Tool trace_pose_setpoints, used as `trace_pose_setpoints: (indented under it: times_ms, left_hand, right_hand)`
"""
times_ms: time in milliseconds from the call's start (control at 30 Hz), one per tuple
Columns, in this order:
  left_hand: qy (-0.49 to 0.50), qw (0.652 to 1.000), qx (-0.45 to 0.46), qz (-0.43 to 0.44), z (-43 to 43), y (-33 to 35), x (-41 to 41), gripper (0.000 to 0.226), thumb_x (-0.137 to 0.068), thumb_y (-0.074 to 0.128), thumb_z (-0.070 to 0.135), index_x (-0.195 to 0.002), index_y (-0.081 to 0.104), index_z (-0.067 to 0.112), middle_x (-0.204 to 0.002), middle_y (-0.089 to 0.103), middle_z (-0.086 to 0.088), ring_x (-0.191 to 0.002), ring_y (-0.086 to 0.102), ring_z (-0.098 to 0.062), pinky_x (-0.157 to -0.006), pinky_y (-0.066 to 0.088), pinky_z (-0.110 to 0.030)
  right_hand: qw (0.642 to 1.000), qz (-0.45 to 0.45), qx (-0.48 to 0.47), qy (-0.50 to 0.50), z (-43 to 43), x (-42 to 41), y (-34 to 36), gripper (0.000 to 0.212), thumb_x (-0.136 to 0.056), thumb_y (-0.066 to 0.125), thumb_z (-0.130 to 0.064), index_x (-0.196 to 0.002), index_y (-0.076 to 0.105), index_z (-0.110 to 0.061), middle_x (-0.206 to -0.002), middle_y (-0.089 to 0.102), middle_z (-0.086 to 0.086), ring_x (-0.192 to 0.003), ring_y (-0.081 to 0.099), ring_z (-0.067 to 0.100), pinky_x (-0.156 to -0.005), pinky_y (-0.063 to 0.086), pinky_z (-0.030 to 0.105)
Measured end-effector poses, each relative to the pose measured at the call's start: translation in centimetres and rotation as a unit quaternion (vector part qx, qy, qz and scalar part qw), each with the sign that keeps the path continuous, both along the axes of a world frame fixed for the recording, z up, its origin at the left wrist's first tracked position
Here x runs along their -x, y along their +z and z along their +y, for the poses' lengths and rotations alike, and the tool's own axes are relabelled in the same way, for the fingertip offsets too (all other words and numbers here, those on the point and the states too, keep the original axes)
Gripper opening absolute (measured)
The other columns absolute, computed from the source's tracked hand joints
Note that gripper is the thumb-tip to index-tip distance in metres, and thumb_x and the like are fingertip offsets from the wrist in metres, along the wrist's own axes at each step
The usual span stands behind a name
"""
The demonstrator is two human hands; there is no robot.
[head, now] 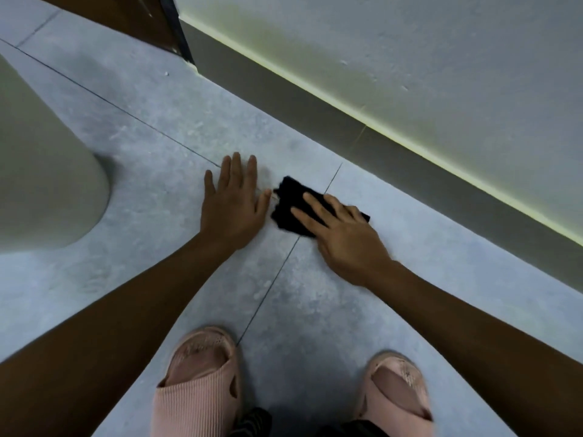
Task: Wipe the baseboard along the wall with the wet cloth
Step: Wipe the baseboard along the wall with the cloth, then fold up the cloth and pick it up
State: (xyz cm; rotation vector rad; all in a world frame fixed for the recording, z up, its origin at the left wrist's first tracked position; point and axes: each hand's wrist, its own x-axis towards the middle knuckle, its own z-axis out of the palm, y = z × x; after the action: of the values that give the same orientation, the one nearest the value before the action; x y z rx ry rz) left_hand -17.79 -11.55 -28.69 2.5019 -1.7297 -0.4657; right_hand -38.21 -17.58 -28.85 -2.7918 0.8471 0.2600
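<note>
Under the right hand (344, 238) lies the dark, folded wet cloth (291, 209), flat on the pale grey tiled floor (151, 234); the fingers are spread and laid over its nearer half, pressing down and not yet curled round it, so the hand is open on the cloth, not gripping it. Just beside it, to the left, the left hand (232, 200) rests palm-down and open on the bare tile, fingers splayed, its thumb tip almost touching the cloth's edge; it seems to be a prop for the crouching body. Beyond both hands, and clearly apart from the cloth, the long grey baseboard (362, 134) runs along the foot of the pale plastered wall (410, 42), with a strip of yellowish light along its top edge. As I judge it, wiping has not begun here: the cloth must first be gathered up and carried across the floor to the board. The risk is a loose pickup, since a flat palm may drag the cloth and unfold it, leaving a wet streak on the tile. A damp tile beside the bracing left hand, or under the pink ribbed slippers (197, 373) nearer the body, could let hand or foot slide. Past the left hand, a dark brown door frame (176, 29) meets the board's far end, where a wide sweep could knock the knuckles. A pale rounded object (47, 171) stands well to the left, out of the way.
</note>
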Motion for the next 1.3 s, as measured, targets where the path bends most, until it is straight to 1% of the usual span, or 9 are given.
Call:
trace_pose_setpoints:
  times_ms: [100, 300, 533, 667, 767, 833, 933, 1067, 1300]
  left_hand:
    - [-0.013, 1.0, 0.019, 0.012, -0.2, 0.5, 0.3, 0.063, -0.096, 0.016, 0.045, -0.151, 0.013, 0.014, -0.159, 0.014, -0.012, -0.148, 0.004, -0.027, -0.117, 0.0, -0.047]
    - [-0.044, 0.999, 0.029, 0.011, 0.0, 0.0, 1.7, 0.064, -0.094, 0.015, 0.043, -0.148, 0.027, 0.01, -0.155, 0.027, -0.015, -0.146, 0.014, -0.029, -0.117, 0.004, -0.048]
    - [-0.101, 0.994, 0.027, 0.039, -0.8, -0.3, 5.9, 0.067, -0.093, 0.01, 0.047, -0.148, 0.025, 0.012, -0.156, 0.025, -0.012, -0.147, 0.015, -0.026, -0.118, 0.005, -0.046]
    - [-0.147, 0.983, 0.089, 0.057, -0.8, 0.2, 8.0, 0.058, -0.092, 0.031, 0.042, -0.134, 0.051, 0.007, -0.128, 0.062, -0.015, -0.123, 0.054, -0.03, -0.103, 0.038, -0.043]
    - [-0.155, 0.98, 0.111, 0.055, -1.1, 0.4, 10.1, 0.056, -0.087, 0.044, 0.045, -0.127, 0.056, 0.009, -0.108, 0.07, -0.009, -0.1, 0.063, -0.03, -0.081, 0.048, -0.039]
    - [-0.161, 0.982, 0.083, 0.054, -1.2, 0.6, 11.9, 0.062, -0.086, 0.047, 0.049, -0.135, 0.048, 0.012, -0.117, 0.065, -0.008, -0.104, 0.059, -0.03, -0.084, 0.045, -0.04]
    - [-0.138, 0.988, 0.009, 0.064, -1.7, 0.5, 13.9, 0.066, -0.09, 0.051, 0.046, -0.145, 0.03, 0.017, -0.132, 0.049, -0.01, -0.119, 0.044, -0.029, -0.098, 0.035, -0.039]
    - [-0.095, 0.99, -0.007, 0.1, -2.1, 0.7, 14.4, 0.05, -0.088, 0.058, 0.042, -0.129, 0.048, 0.015, -0.12, 0.057, -0.011, -0.111, 0.051, -0.029, -0.092, 0.04, -0.037]
    - [-0.127, 0.951, -0.205, 0.191, 0.0, 3.6, 11.8, 0.038, -0.082, 0.066, 0.039, -0.106, 0.062, 0.011, -0.105, 0.062, -0.008, -0.1, 0.06, -0.025, -0.078, 0.049, -0.03]
  right_hand:
    - [0.999, 0.012, 0.008, 0.031, -0.7, 4.2, 0.4, 0.067, -0.078, 0.033, -0.024, -0.145, 0.037, -0.032, -0.152, 0.036, -0.001, -0.131, 0.042, 0.03, -0.094, 0.041, 0.041]
    - [0.992, 0.022, 0.019, -0.123, -2.8, 4.2, 0.0, 0.064, -0.087, 0.036, -0.018, -0.15, 0.028, -0.028, -0.157, 0.025, 0.005, -0.136, 0.03, 0.035, -0.099, 0.034, 0.047]
    - [0.997, -0.024, -0.028, -0.063, 0.3, 7.5, 0.3, 0.062, -0.084, 0.04, -0.015, -0.142, 0.042, -0.036, -0.153, 0.035, -0.003, -0.136, 0.036, 0.03, -0.103, 0.034, 0.045]
    - [0.992, -0.061, -0.075, -0.082, 0.1, 9.9, 1.2, 0.055, -0.079, 0.049, -0.012, -0.128, 0.059, -0.033, -0.146, 0.044, -0.006, -0.134, 0.04, 0.027, -0.104, 0.034, 0.045]
    - [0.942, -0.181, -0.173, -0.224, -0.2, 10.3, 2.5, 0.045, -0.076, 0.047, -0.011, -0.112, 0.071, -0.024, -0.135, 0.054, -0.009, -0.127, 0.046, 0.016, -0.109, 0.034, 0.037]
    - [0.88, -0.242, -0.141, -0.384, -0.4, 10.5, 3.0, 0.038, -0.082, 0.05, -0.013, -0.114, 0.07, -0.02, -0.131, 0.057, -0.006, -0.123, 0.049, 0.015, -0.108, 0.034, 0.032]
    - [0.825, -0.145, -0.11, -0.535, -0.7, 11.0, 3.1, 0.048, -0.089, 0.059, -0.023, -0.135, 0.05, -0.017, -0.137, 0.047, 0.01, -0.122, 0.049, 0.03, -0.105, 0.039, 0.039]
    - [0.805, -0.049, -0.22, -0.549, -0.6, 11.3, 3.7, 0.067, -0.086, 0.066, -0.037, -0.14, 0.038, -0.01, -0.135, 0.047, 0.012, -0.12, 0.05, 0.031, -0.099, 0.043, 0.038]
    - [0.722, -0.061, -0.45, -0.523, -2.2, 11.3, 5.9, 0.024, -0.086, 0.07, -0.018, -0.1, 0.066, 0.0, -0.095, 0.066, 0.012, -0.083, 0.062, 0.019, -0.071, 0.055, 0.028]
